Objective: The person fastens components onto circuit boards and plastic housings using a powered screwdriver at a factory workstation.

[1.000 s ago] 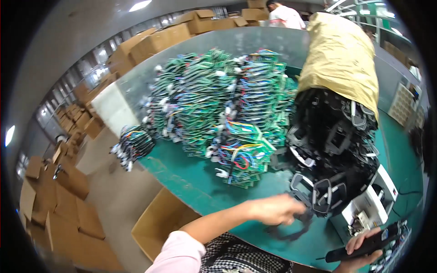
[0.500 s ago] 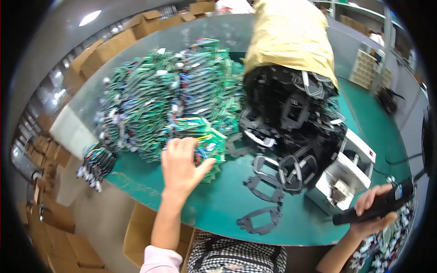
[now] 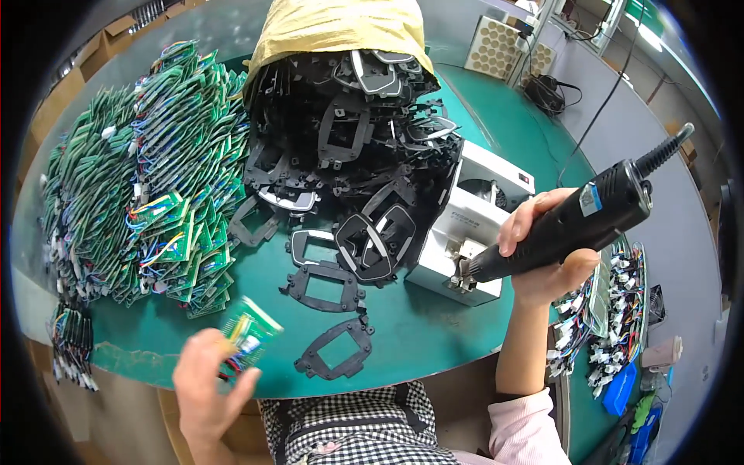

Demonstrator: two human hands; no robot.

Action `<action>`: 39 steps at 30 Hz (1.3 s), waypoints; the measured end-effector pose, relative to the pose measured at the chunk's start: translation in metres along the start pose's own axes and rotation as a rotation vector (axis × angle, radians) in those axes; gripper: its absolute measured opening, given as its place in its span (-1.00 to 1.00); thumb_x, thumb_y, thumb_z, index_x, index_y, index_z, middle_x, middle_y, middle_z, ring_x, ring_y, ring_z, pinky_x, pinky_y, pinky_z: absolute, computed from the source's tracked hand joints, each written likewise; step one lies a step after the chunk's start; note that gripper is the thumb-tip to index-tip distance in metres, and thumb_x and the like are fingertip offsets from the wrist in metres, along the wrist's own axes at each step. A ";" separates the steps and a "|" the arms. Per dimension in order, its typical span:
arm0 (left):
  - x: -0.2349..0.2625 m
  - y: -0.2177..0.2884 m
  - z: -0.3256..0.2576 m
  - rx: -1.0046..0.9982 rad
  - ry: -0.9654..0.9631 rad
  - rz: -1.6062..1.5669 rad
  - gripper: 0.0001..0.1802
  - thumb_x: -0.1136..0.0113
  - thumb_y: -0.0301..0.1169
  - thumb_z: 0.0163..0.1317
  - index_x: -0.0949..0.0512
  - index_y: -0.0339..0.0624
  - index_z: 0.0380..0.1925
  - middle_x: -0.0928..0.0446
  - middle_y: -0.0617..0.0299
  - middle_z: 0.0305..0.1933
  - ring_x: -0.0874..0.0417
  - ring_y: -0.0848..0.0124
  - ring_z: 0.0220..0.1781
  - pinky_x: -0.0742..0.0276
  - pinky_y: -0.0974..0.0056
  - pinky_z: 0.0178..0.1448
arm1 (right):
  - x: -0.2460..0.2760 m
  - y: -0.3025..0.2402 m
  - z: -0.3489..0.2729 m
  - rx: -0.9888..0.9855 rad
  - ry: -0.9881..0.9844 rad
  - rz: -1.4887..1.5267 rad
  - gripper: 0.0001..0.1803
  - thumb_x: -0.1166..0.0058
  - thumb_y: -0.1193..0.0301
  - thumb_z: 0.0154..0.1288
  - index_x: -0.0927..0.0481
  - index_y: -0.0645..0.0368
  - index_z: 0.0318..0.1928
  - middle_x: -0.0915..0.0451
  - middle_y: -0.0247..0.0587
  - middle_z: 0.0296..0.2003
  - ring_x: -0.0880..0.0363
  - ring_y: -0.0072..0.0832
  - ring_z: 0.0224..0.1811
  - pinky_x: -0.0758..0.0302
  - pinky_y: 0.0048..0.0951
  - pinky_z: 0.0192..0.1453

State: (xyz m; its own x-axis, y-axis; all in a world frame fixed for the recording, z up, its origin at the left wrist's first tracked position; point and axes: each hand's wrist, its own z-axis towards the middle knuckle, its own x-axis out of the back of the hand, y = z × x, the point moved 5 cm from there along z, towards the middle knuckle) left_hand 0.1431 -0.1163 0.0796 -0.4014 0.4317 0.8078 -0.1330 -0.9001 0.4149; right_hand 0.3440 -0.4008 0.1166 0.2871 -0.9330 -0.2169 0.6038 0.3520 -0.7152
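Observation:
My left hand (image 3: 203, 384) pinches a green circuit board (image 3: 260, 329) with coloured wires, tilted above the front edge of the table. My right hand (image 3: 549, 280) is wrapped around a black electric screwdriver (image 3: 570, 229), with a coiled cord at its rear end. The screwdriver's nose meets the metal outlet of a white screw feeder (image 3: 484, 213); the bit's tip is hidden there. Between the hands, black plastic frames (image 3: 337, 350) with rectangular openings lie flat on the green table. Closest to the held board is the frame at the front.
Tall stacks of wired circuit boards (image 3: 186, 139) fill the table's left side. A yellow sack (image 3: 341, 27) spills a heap of black frames (image 3: 341, 132) at the back. Wire bundles with white connectors (image 3: 616, 318) lie at right, near a blue tray (image 3: 619, 390).
The view has turned right. My left hand has lifted a circuit board off the stack and brought it toward the front edge. The screwdriver has come up to the screw feeder's outlet.

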 end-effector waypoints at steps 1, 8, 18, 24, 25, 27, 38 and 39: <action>-0.007 0.002 -0.004 0.050 -0.058 -0.031 -0.50 -0.40 -0.49 -0.34 -0.42 -0.25 -0.30 -0.42 0.00 -0.17 -0.48 0.06 -0.18 -0.45 0.15 -0.13 | -0.002 0.002 -0.001 -0.011 -0.018 0.009 -0.15 0.03 -0.35 -0.07 -0.26 0.29 -0.23 -0.34 -0.20 -0.61 -0.32 -0.49 -0.73 -0.34 -0.54 -0.65; -0.059 0.022 -0.017 0.127 -0.172 -0.286 -0.48 -0.42 -0.42 -0.28 -0.44 -0.26 -0.24 -0.50 0.00 -0.18 -0.52 0.09 -0.13 -0.45 0.15 -0.04 | -0.024 0.007 -0.020 -0.120 -0.065 0.114 -0.15 0.01 -0.34 -0.07 -0.26 0.30 -0.24 -0.32 -0.21 -0.64 -0.33 -0.51 -0.75 -0.33 -0.58 -0.69; -0.095 0.023 -0.007 0.045 -0.117 -0.251 -0.48 -0.34 -0.44 -0.23 -0.37 -0.19 -0.19 -0.45 0.15 -0.15 -0.41 0.18 -0.10 -0.28 0.15 -0.05 | -0.091 0.040 -0.051 -0.277 -0.097 0.196 -0.12 0.07 -0.42 -0.13 -0.25 0.26 -0.28 -0.35 -0.19 -0.65 -0.35 -0.48 -0.74 -0.37 -0.55 -0.67; -0.102 0.018 -0.010 0.083 -0.130 -0.264 -0.47 -0.37 -0.43 -0.25 -0.38 -0.19 -0.20 -0.48 0.15 -0.14 -0.43 0.15 -0.09 -0.31 0.13 -0.02 | -0.103 0.057 -0.061 -0.341 -0.100 0.225 -0.13 0.01 -0.40 -0.16 -0.27 0.23 -0.26 -0.37 -0.19 -0.63 -0.38 -0.49 -0.71 -0.38 -0.55 -0.65; -0.102 0.018 -0.011 0.087 -0.129 -0.262 -0.47 -0.37 -0.43 -0.25 -0.38 -0.19 -0.20 -0.48 0.15 -0.14 -0.43 0.15 -0.09 -0.31 0.13 -0.02 | -0.105 0.059 -0.062 -0.349 -0.098 0.230 -0.13 0.00 -0.40 -0.16 -0.27 0.23 -0.26 -0.38 -0.19 -0.63 -0.38 -0.49 -0.71 -0.38 -0.55 -0.65; -0.102 0.017 -0.013 0.088 -0.124 -0.251 -0.47 -0.37 -0.43 -0.25 -0.38 -0.19 -0.20 -0.48 0.16 -0.13 -0.43 0.16 -0.09 -0.31 0.14 -0.03 | -0.108 0.062 -0.065 -0.352 -0.088 0.203 -0.11 0.00 -0.41 -0.18 -0.27 0.23 -0.25 -0.38 -0.20 -0.63 -0.38 -0.49 -0.71 -0.38 -0.56 -0.64; -0.099 0.020 -0.013 0.142 -0.094 -0.245 -0.48 -0.36 -0.51 -0.27 -0.38 -0.24 -0.21 -0.44 0.04 -0.19 -0.42 0.08 -0.12 -0.36 0.12 -0.05 | -0.127 0.065 -0.072 -0.442 -0.339 0.390 -0.13 -0.05 -0.38 -0.20 -0.27 0.24 -0.32 -0.38 -0.26 -0.66 -0.40 -0.52 -0.69 -0.38 -0.57 -0.64; -0.098 0.020 -0.015 0.171 -0.087 -0.230 -0.48 -0.36 -0.51 -0.28 -0.39 -0.24 -0.22 -0.44 0.04 -0.20 -0.42 0.08 -0.12 -0.36 0.12 -0.05 | -0.128 0.066 -0.072 -0.435 -0.341 0.398 -0.14 -0.05 -0.37 -0.19 -0.27 0.25 -0.32 -0.38 -0.27 -0.67 -0.40 -0.51 -0.69 -0.38 -0.57 -0.65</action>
State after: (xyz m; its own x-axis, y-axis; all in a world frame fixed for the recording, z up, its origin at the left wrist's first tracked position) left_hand 0.1665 -0.1773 0.0025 -0.2980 0.6333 0.7142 -0.0542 -0.7582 0.6497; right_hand 0.2934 -0.2636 0.0490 0.6869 -0.6378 -0.3485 0.0696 0.5350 -0.8420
